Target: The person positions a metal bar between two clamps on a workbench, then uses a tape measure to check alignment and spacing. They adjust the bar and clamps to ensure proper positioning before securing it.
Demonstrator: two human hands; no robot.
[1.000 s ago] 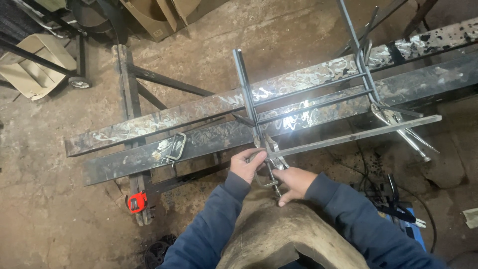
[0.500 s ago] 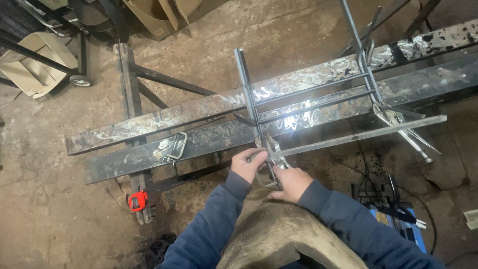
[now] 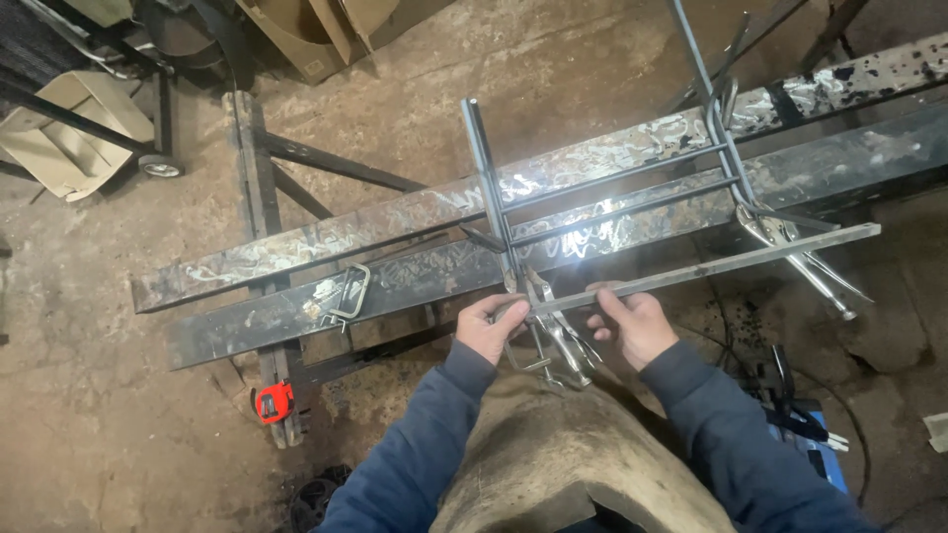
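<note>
1. Flat steel bar: long, thin, grey. It runs from my hands out toward 2 o'clock, its far end hanging free past the beams. The near end meets the bottom of the upright square tube of the rod frame.
2. Handling, judged: stiff and fairly light for its length, but the long overhang would lever down if the near end let go. Bare metal, edges likely sharp. Best grip is near the joint, fingers on the flat faces.
3. My left hand: fingers curled shut around the joint where bar meets tube, thumb on top.
4. My right hand: fingers closed over the bar just to the 3 o'clock side of the joint, pinching it from above.
5. Locking pliers lie between my hands, handles pointing to 6 o'clock, jaws at the joint. Cannot tell if they are locked.
6. Second locking pliers clamp the frame's far upright, at 3 o'clock from the joint.
7. The frame rests across two scorched steel beams on a trestle.
8. C-clamp on the near beam at 9 o'clock; red clamp low on the trestle leg, 8 o'clock. Dirt floor all round.
</note>
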